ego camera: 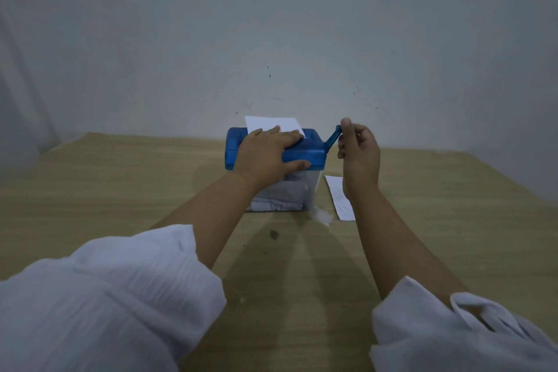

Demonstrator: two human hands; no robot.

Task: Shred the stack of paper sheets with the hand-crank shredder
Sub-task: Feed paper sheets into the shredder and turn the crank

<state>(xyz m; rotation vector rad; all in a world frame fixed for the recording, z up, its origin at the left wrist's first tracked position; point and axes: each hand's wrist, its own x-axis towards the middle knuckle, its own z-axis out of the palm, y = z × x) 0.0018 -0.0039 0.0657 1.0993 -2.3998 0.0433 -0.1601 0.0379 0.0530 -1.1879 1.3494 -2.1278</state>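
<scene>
My left hand [268, 151] covers much of the top of the shredder [305, 154], so I cannot see the slot or the lower edge of the sheet [271, 123] standing there. My right hand [359, 154] hides the knob of the crank [333, 139]. My right wrist covers part of the paper stack [343, 201], and its marks are too small to read. Inside the clear bin [312, 190], the shreds [271, 202] are only a grey blur.

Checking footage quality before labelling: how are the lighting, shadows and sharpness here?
Head view: dim, bluish light; soft shadows fan from both arms across the table; wide-angle lens splays the table's edges; right hand on the crank looks slightly soft.
</scene>
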